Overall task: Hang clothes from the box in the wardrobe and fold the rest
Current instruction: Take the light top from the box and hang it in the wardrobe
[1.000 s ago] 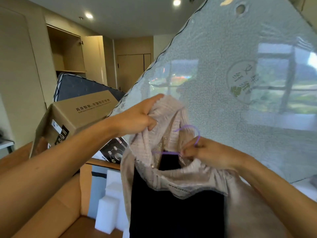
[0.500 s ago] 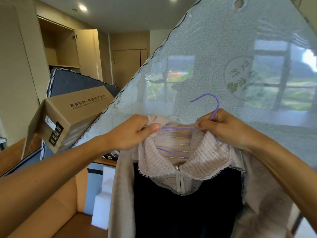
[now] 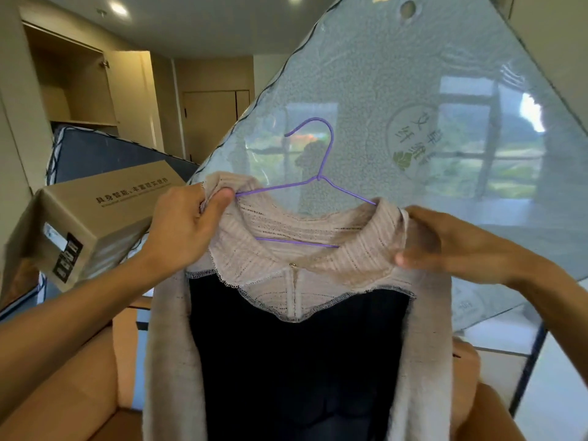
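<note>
A beige knitted garment (image 3: 305, 237) with a lace-edged collar and a dark inner lining hangs in front of me on a purple wire hanger (image 3: 321, 173). The hanger's hook stands free above the collar, and its lower bar shows inside the neck opening. My left hand (image 3: 187, 227) pinches the left shoulder of the garment against the hanger's left arm. My right hand (image 3: 445, 243) grips the right shoulder by the collar. The open wardrobe (image 3: 73, 87) is at the far left, well behind the garment.
A cardboard box (image 3: 95, 214) sits tilted at the left, close to my left forearm. A large plastic-wrapped mattress (image 3: 413, 90) leans behind the garment. A darker mattress (image 3: 105, 154) stands behind the box. An orange-brown surface (image 3: 79, 393) lies below left.
The hanger has come up through the neck, so its hook now stands clear above the collar. My hands have spread apart to the two shoulders, and the garment hangs straighter.
</note>
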The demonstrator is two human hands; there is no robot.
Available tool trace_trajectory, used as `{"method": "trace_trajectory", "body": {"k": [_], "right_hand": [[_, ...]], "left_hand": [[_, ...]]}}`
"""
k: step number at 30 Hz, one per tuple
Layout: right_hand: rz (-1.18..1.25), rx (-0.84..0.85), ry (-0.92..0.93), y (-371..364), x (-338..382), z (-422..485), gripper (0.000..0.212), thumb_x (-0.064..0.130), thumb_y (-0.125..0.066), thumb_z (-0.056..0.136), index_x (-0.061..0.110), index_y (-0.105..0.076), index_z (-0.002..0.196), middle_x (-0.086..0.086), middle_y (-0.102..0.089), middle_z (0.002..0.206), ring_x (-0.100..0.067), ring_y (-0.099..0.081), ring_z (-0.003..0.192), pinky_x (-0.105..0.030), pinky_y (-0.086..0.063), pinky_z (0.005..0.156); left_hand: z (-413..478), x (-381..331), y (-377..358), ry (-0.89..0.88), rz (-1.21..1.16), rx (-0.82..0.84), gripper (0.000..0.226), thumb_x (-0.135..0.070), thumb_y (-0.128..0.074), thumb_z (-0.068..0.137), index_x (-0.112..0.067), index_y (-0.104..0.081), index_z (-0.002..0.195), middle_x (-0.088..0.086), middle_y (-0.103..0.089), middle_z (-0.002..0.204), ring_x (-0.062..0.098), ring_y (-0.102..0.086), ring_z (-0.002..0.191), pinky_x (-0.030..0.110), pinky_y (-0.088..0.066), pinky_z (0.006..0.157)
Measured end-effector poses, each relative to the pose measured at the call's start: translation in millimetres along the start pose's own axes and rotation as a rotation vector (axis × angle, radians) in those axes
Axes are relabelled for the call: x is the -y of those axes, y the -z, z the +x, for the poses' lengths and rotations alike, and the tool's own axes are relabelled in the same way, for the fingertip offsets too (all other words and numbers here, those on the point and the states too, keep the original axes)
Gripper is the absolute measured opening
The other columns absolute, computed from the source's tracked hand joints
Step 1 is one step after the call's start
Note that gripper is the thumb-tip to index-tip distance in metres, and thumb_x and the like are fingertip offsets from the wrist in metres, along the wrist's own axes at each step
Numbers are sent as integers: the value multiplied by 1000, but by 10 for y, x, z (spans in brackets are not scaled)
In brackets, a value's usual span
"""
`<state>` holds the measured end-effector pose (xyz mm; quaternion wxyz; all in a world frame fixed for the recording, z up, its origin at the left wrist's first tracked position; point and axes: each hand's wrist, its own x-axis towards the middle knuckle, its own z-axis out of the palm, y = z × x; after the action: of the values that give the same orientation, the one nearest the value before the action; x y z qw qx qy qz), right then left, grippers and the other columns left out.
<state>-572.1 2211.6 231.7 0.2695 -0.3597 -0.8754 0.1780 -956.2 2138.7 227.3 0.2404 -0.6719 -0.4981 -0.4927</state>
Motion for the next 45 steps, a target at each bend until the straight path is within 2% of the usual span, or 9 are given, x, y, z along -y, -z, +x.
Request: {"method": "trace_trajectory", "body": {"k": [5, 8, 17, 22, 25, 29, 32, 35, 45], "right_hand": [[19, -110, 144, -195, -16, 63, 61, 56, -54, 95, 4, -46, 64, -2, -40, 54, -11, -39, 50, -27, -33, 49], [114, -184, 187, -208, 42, 71, 53, 40, -55, 94, 7, -34, 59, -1, -30, 54, -15, -31, 48, -23, -27, 47], [231, -88, 203, -96, 254, 186, 61, 57, -59, 89, 11, -34, 58, -2, -28, 58, -17, -28, 53, -25, -25, 48], [405, 290, 190, -50, 459, 277, 76, 63, -73, 78, -11, -58, 81, -12, -54, 77, -22, -47, 69, -33, -40, 67], [599, 263, 170, -130, 702, 319, 35, 45, -91, 43, 20, -78, 65, 4, -71, 68, -7, -66, 62, -15, -51, 60], [837, 181, 117, -396, 1047, 405, 74, 56, -92, -3, 31, -78, 65, 5, -74, 70, -7, -71, 64, -18, -56, 56], [993, 330, 167, -690, 1495, 444, 71, 45, -99, 12, 17, -81, 76, -9, -77, 81, -20, -75, 69, -28, -58, 57], [1088, 446, 170, -970, 2004, 369, 11, 22, -82, 71, 12, -80, 67, -12, -76, 75, -19, -73, 62, -25, -58, 54], [1083, 555, 208, -2118, 3542, 425, 29, 21, -57, 96, 11, -81, 83, -13, -77, 92, -23, -75, 77, -28, -58, 62]], "left_hand": [[24, 195, -35, 118, -138, 212, 87, -76, -34, 92, 4, -51, 63, 18, -44, 52, 25, -43, 48, 46, -35, 48], [-7, 150, 85, 101, -198, 336, 79, -80, -30, 89, -8, -36, 56, -6, -32, 53, 11, -33, 50, 33, -27, 51], [-220, 12, 560, 4, -26, 311, 62, -55, -38, 99, -1, -52, 71, 23, -52, 66, 37, -49, 62, 52, -40, 59], [-456, -126, 929, 68, 18, 172, 33, -28, -45, 102, -23, -50, 70, -22, -51, 61, -4, -44, 56, 9, -34, 57], [-565, -213, 1241, 145, 27, 146, 35, -27, -46, 101, -24, -44, 66, -18, -39, 58, -4, -33, 52, 10, -26, 51], [-700, -207, 1808, 236, 95, 167, 49, -39, -45, 99, -4, -43, 66, -13, -29, 64, 0, -26, 56, 21, -23, 50], [-886, -95, 2313, 299, 151, 216, 54, -51, -44, 98, -5, -47, 69, -6, -32, 65, 5, -31, 58, 26, -25, 52], [-1102, 79, 2738, 399, 216, 215, 46, -54, -46, 95, -13, -54, 76, 2, -48, 66, 9, -44, 62, 29, -38, 60], [-2101, 331, 4420, 801, 392, 84, 47, -69, -41, 86, -30, -64, 102, -12, -69, 101, 12, -64, 100, 31, -48, 89]]}}
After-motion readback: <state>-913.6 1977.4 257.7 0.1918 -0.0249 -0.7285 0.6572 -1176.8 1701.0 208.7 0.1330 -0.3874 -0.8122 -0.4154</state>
